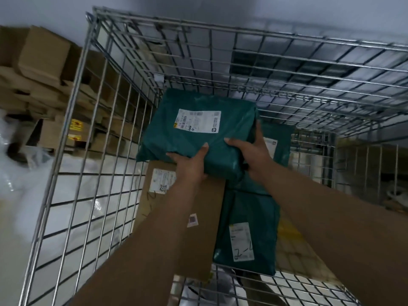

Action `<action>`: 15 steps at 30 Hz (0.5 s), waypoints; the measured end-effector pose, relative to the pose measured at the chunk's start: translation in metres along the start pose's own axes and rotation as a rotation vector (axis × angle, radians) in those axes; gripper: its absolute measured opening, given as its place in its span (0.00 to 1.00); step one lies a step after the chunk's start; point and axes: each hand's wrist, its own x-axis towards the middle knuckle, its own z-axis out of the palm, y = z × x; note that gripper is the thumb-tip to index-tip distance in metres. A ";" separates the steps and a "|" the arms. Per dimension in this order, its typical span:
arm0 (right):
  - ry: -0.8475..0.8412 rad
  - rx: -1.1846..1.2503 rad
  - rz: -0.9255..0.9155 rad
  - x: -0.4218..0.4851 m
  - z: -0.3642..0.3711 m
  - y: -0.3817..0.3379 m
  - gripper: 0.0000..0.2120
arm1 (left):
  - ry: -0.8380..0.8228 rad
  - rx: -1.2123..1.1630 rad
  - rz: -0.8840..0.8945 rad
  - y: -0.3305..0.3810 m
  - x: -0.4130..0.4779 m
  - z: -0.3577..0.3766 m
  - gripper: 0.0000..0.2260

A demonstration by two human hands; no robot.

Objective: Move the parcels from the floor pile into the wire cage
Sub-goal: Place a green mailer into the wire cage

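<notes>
Holding a green parcel (198, 133) with both hands, I have it inside the wire cage (72, 120), toward the far left corner. My left hand (189, 162) grips its near edge, thumb lying on top and the other fingers tucked underneath. My right hand (251, 153) grips the near right corner, thumb on top and fingers wrapped round the right side. The parcel lies roughly flat, its white label (198, 121) facing up.

Its near edge overlaps the far end of a brown cardboard box (207, 217) that lies flat in the cage along the left side. I cannot tell whether the two touch. A white label and a small sticker show on top of the box. Just beside it on the right lies a second green parcel (249, 206), label up, with handwriting on the label. A third green parcel (282, 133) lies farther back on the right, partly hidden behind my right hand and the one I hold.

Outside the cage, through the left wall, plain cardboard boxes (44, 56) are stacked at the far left. Nearer along that side, white plastic wrapping (22, 184) lies heaped on the floor.
</notes>
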 end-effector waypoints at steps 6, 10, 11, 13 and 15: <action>-0.009 -0.005 -0.048 0.040 0.011 0.020 0.53 | -0.080 0.224 -0.035 0.009 0.036 -0.025 0.18; 0.007 -0.006 -0.032 0.067 0.020 0.035 0.53 | -0.101 0.261 -0.051 0.009 0.055 -0.030 0.10; 0.010 -0.001 -0.024 0.074 0.020 0.038 0.52 | -0.102 0.256 -0.056 0.008 0.059 -0.030 0.08; 0.003 -0.009 -0.016 0.086 0.019 0.042 0.50 | -0.122 0.218 -0.078 0.004 0.064 -0.027 0.07; -0.004 -0.026 -0.023 0.096 0.014 0.049 0.50 | -0.158 0.174 -0.122 0.001 0.069 -0.020 0.11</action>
